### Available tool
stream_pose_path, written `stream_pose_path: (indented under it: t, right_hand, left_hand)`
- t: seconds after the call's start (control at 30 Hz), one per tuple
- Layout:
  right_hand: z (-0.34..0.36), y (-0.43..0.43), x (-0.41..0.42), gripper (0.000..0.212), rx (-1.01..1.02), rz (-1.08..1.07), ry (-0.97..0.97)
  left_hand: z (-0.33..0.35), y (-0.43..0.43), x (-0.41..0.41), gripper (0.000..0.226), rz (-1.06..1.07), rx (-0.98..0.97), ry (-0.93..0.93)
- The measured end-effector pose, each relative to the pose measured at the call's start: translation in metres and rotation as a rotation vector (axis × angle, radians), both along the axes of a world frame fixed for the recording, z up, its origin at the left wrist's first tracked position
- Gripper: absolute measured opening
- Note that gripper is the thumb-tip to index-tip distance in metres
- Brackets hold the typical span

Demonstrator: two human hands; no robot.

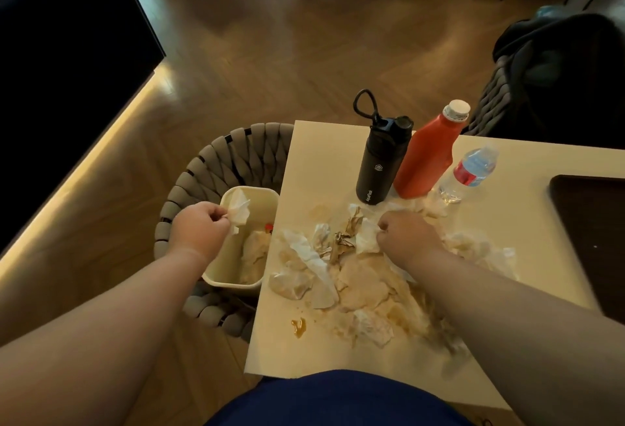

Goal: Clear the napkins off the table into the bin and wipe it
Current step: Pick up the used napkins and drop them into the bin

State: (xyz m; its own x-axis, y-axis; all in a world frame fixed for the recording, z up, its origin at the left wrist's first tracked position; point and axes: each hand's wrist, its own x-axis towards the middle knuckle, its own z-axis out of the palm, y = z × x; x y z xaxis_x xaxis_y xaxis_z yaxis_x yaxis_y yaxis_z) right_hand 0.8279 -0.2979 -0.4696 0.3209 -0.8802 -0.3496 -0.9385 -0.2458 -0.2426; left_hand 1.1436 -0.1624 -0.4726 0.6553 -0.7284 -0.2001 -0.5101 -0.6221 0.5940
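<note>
Left hand (199, 226) pinches a white napkin (240, 213) over the bin (216, 277); right hand (406, 234) grips a crumpled napkin (367, 239) in the pile (358, 287) on the tabletop (321, 155).

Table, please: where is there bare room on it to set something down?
Bare table lies at the far left corner, beside the black flask, and between the water bottle and the dark mat. The middle is crowded with napkins, where the right hand grips one; a sauce blob sits near the front left.
</note>
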Motion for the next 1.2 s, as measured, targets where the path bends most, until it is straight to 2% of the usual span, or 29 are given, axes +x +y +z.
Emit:
stream_pose_path:
  t: [0.17, 0.3, 0.43, 0.7, 0.87, 0.93, 1.03, 1.1, 1.13, 1.2]
  right_hand:
    - [0.018, -0.004, 0.005, 0.015, -0.058, -0.035, -0.129]
    - [0.027, -0.008, 0.005, 0.014, -0.044, -0.081, -0.183]
    - [0.029, -0.009, 0.0, 0.014, -0.038, -0.12, -0.228]
    - [0.041, -0.004, 0.007, 0.017, -0.122, -0.144, -0.427]
    - [0.049, -0.005, 0.026, 0.014, -0.078, -0.121, -0.556]
    - [0.053, -0.003, 0.035, 0.011, -0.002, -0.126, -0.604]
    - [0.056, 0.004, 0.051, 0.007, 0.138, -0.146, -0.7]
    - [0.058, 0.009, 0.06, 0.006, 0.23, -0.152, -0.772]
    - [0.057, 0.011, 0.065, 0.005, 0.278, -0.153, -0.811]
    - [0.057, 0.013, 0.071, 0.005, 0.344, -0.15, -0.865]
  left_hand:
    - [-0.018, 0.001, 0.014, 0.018, 0.074, 0.083, 0.03]
    - [-0.031, 0.005, 0.019, 0.029, 0.019, 0.229, 0.109]
    - [-0.034, 0.008, 0.02, 0.031, -0.038, 0.292, 0.09]
    - [-0.001, -0.018, -0.019, 0.029, -0.209, 0.101, 0.103]
    - [0.025, -0.041, -0.05, 0.033, -0.316, -0.042, 0.187]
    - [0.036, -0.047, -0.062, 0.044, -0.371, -0.086, 0.235]
    - [0.05, -0.053, -0.077, 0.074, -0.48, -0.107, 0.283]
    - [0.058, -0.055, -0.085, 0.082, -0.526, -0.112, 0.377]
    - [0.061, -0.055, -0.088, 0.076, -0.539, -0.128, 0.425]
    - [0.061, -0.055, -0.09, 0.044, -0.549, -0.173, 0.405]
